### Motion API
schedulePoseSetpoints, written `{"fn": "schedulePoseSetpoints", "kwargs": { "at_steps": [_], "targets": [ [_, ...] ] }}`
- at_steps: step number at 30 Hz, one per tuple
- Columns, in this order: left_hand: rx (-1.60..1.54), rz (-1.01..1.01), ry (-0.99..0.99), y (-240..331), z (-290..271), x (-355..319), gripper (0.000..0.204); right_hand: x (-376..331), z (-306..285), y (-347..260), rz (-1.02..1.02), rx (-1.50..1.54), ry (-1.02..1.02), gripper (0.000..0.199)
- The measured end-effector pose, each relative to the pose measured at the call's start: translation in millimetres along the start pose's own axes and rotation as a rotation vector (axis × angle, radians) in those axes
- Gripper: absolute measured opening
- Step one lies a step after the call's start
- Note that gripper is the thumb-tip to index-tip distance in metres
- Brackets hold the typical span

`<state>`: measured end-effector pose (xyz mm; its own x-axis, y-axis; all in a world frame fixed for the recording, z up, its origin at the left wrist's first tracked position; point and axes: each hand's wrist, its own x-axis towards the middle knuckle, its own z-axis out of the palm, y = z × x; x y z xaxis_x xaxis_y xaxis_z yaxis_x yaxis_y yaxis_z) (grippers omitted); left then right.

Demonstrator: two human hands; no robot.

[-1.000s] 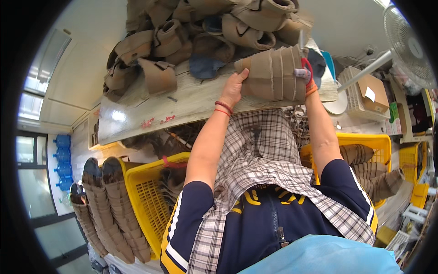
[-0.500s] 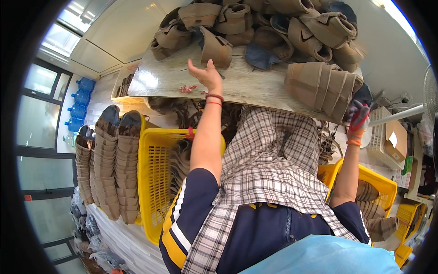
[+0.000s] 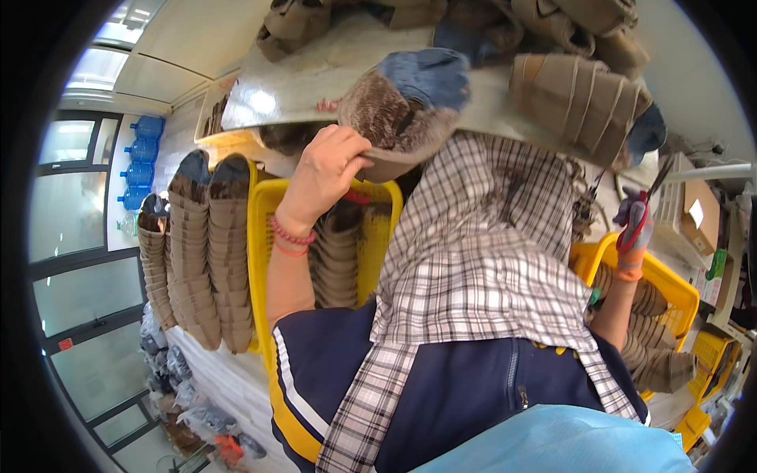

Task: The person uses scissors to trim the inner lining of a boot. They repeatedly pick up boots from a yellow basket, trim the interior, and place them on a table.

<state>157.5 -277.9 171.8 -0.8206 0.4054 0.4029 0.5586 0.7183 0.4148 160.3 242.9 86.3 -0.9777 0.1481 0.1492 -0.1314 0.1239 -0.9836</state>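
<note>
My left hand [image 3: 323,169], with red bands at the wrist, grips a brown fleece-lined shoe piece with a blue part [image 3: 406,110] at the near edge of the shiny metal table [image 3: 307,87]. Low at the right, my right hand [image 3: 633,225] is closed on red-handled scissors [image 3: 643,206], blades pointing up, just above a yellow basket [image 3: 670,288]. A row of tan shoe pieces [image 3: 583,98] lies on the table between the two hands.
A heap of brown shoe pieces [image 3: 552,20] covers the far table. A second yellow basket [image 3: 264,236] holds stacked pieces under my left arm. Tall tan stacks [image 3: 201,252] stand at the left. Blue water bottles [image 3: 142,162] line the window; a cardboard box [image 3: 698,221] sits right.
My left hand went from lying flat on the table to gripping the fleece-lined piece and drawing it toward me. My right hand left the tan row and dropped to the right with the scissors.
</note>
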Motion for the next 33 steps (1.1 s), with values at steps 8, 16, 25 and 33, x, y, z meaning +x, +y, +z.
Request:
{"fn": "schedulePoseSetpoints", "kwargs": {
  "at_steps": [8, 16, 25, 33],
  "targets": [
    [-0.186, 0.233, -0.448, 17.8, 48.9, -27.4, 0.014, -15.2, 124.2, -51.9, -0.126, -0.728, -0.454, 0.03],
    [-0.667, -0.251, -0.117, -15.1, 92.8, -44.0, 0.038, 6.9, 166.8, -8.5, -0.591, -1.193, -0.697, 0.026],
    [-1.698, -0.785, 0.458, -21.8, 169.9, -87.7, 0.04, 7.2, 176.6, 1.9, -0.707, -1.235, -0.703, 0.029],
    [-1.301, -0.858, 0.306, -14.5, 222.2, -105.7, 0.04, 15.9, 182.7, -4.6, -0.875, -1.366, -0.643, 0.037]
  ]
}}
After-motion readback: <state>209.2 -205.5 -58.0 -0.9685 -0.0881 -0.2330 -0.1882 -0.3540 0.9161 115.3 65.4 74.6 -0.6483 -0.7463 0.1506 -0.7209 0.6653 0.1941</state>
